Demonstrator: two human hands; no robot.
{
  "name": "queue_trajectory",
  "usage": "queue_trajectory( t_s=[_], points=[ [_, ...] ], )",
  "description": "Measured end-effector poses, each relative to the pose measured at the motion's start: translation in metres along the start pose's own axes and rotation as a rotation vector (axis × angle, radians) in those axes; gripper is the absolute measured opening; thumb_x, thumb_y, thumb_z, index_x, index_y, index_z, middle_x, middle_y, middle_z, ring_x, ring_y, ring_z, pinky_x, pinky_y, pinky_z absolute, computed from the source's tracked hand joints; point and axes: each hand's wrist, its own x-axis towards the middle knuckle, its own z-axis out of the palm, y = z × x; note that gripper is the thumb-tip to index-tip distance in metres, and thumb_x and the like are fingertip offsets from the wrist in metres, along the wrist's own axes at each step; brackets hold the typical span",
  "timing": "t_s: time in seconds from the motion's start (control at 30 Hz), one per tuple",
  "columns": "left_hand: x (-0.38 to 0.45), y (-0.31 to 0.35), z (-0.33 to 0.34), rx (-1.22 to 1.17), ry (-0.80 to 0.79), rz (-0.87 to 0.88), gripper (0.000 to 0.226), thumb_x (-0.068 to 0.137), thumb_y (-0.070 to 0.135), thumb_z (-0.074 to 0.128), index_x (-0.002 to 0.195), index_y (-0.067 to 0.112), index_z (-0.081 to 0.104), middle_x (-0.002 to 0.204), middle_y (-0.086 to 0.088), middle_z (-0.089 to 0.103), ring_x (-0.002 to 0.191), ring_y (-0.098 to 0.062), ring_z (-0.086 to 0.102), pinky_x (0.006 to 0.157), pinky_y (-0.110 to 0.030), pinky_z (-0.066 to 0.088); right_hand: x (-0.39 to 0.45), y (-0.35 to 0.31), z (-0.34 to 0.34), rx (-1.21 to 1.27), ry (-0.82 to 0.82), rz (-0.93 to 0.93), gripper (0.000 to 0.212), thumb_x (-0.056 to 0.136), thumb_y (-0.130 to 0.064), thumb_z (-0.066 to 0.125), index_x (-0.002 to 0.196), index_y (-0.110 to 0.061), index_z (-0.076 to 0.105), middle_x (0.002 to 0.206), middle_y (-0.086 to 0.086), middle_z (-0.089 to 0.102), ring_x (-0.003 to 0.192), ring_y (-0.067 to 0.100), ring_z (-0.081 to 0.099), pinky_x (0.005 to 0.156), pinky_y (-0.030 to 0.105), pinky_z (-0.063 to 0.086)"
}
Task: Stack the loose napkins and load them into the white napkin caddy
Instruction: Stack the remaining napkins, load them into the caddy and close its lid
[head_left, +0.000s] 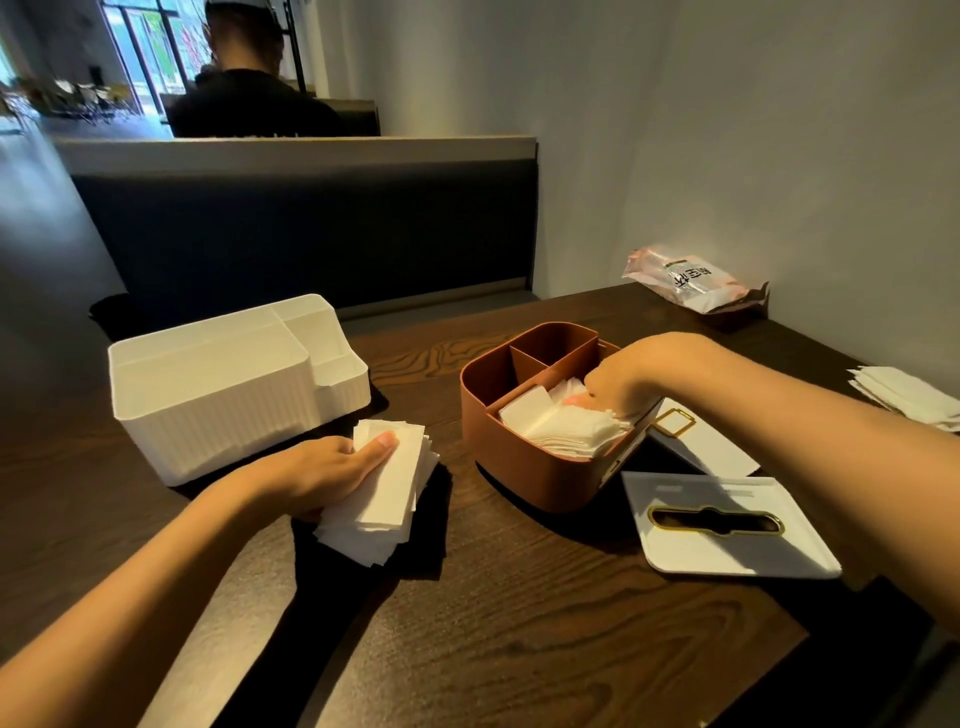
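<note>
Left hand (332, 470) grips a napkin stack (387, 493) w/ thumb on top, fingers curled under, just in front of the white caddy (228, 384) near the bench's (519, 623) left edge. Right hand (628, 384) reaches into the brown caddy (524, 457), fingers curled on the loose napkins (561, 428) inside. White lid (727, 530) and another napkin pile (909, 397) lie by the right edge; bare bench in front.

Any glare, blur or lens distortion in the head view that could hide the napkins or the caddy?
Head view: wide-angle bending at the edges; table in deep shadow. White caddy and the stack under the left hand stay bright and sharp; napkins in the brown caddy are slightly washed out at the right hand.
</note>
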Motion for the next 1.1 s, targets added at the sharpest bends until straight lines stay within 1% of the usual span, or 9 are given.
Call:
queue_trajectory(
  t_s=[0.07, 0.27, 0.43, 0.5, 0.6, 0.7, 0.9, 1.0, 1.1],
  points=[
    [0.000, 0.003, 0.001, -0.030, -0.016, -0.018, 0.065, 0.096, 0.070, 0.036, 0.114, 0.013, 0.062, 0.115, -0.010, 0.066, 0.104, -0.025, 0.066, 0.085, -0.034, 0.057, 0.001, 0.000, 0.006, -0.044, 0.021, -0.014, 0.033, 0.107, -0.023, 0.041, 0.137, -0.009, 0.049, 0.098, -0.003, 0.053, 0.099, 0.019, 0.053, 0.091, 0.031, 0.041],
    [-0.002, 0.011, 0.003, 0.014, -0.021, -0.035, 0.054, 0.093, 0.070, 0.047, 0.094, 0.018, 0.057, 0.109, -0.007, 0.062, 0.106, -0.026, 0.065, 0.084, -0.036, 0.058, -0.003, 0.001, 0.008, -0.074, 0.050, -0.042, 0.031, 0.104, -0.017, 0.050, 0.134, -0.011, 0.052, 0.116, 0.003, 0.061, 0.105, 0.020, 0.058, 0.094, 0.030, 0.046],
    [-0.002, 0.016, 0.001, 0.093, -0.030, -0.059, 0.061, 0.090, 0.075, 0.049, 0.100, 0.017, 0.062, 0.107, -0.006, 0.067, 0.101, -0.024, 0.068, 0.080, -0.030, 0.059, -0.029, 0.002, -0.016, -0.109, 0.127, -0.009, 0.034, 0.108, -0.035, 0.038, 0.119, -0.013, 0.061, 0.099, 0.001, 0.062, 0.090, 0.018, 0.058, 0.085, 0.031, 0.044],
    [0.001, 0.013, 0.000, 0.040, -0.064, -0.070, 0.072, 0.080, 0.080, 0.058, 0.108, 0.014, 0.064, 0.112, -0.008, 0.069, 0.102, -0.025, 0.070, 0.091, -0.036, 0.060, -0.041, -0.003, -0.027, -0.094, 0.280, 0.012, 0.036, 0.108, -0.037, 0.039, 0.120, -0.014, 0.064, 0.101, 0.002, 0.065, 0.092, 0.019, 0.062, 0.087, 0.033, 0.050],
    [-0.003, 0.010, -0.003, -0.034, -0.115, -0.044, 0.109, 0.044, 0.094, 0.071, 0.117, 0.013, 0.065, 0.113, -0.009, 0.072, 0.104, -0.026, 0.072, 0.099, -0.042, 0.058, -0.059, -0.025, -0.037, -0.094, 0.522, -0.069, 0.033, 0.108, -0.039, 0.039, 0.117, -0.018, 0.063, 0.098, 0.001, 0.064, 0.089, 0.018, 0.062, 0.081, 0.032, 0.052],
    [-0.005, 0.009, -0.004, -0.055, -0.116, -0.015, 0.124, 0.027, 0.093, 0.076, 0.121, 0.013, 0.062, 0.114, -0.008, 0.072, 0.106, -0.026, 0.070, 0.102, -0.043, 0.056, -0.076, -0.055, -0.041, -0.042, 0.623, -0.231, 0.028, 0.106, -0.042, 0.041, 0.118, -0.026, 0.060, 0.098, -0.003, 0.061, 0.089, 0.018, 0.060, 0.079, 0.035, 0.055],
    [-0.012, 0.004, 0.002, -0.098, 0.043, 0.022, 0.075, 0.080, 0.072, 0.068, 0.121, 0.009, 0.061, 0.118, -0.009, 0.068, 0.107, -0.028, 0.066, 0.100, -0.041, 0.054, -0.077, -0.104, -0.038, 0.143, 0.611, -0.424, 0.028, 0.104, -0.041, 0.047, 0.118, -0.025, 0.065, 0.106, -0.003, 0.068, 0.093, 0.015, 0.062, 0.082, 0.033, 0.055],
    [-0.023, -0.007, -0.001, -0.322, 0.053, 0.077, 0.058, 0.085, 0.063, 0.069, 0.115, 0.013, 0.066, 0.113, -0.007, 0.072, 0.103, -0.023, 0.069, 0.096, -0.036, 0.055, -0.063, -0.126, -0.032, 0.165, 0.547, -0.445, 0.030, 0.103, -0.043, 0.048, 0.121, -0.026, 0.065, 0.109, -0.003, 0.069, 0.097, 0.015, 0.063, 0.089, 0.038, 0.057],
    [-0.043, -0.010, -0.013, -0.547, 0.039, 0.140, 0.042, 0.092, 0.054, 0.064, 0.112, 0.017, 0.063, 0.104, -0.006, 0.072, 0.095, -0.020, 0.070, 0.081, -0.029, 0.055, -0.050, -0.141, -0.032, 0.159, 0.516, -0.437, 0.033, 0.104, -0.044, 0.047, 0.124, -0.024, 0.064, 0.113, -0.002, 0.068, 0.099, 0.015, 0.063, 0.090, 0.036, 0.056]
  ],
)
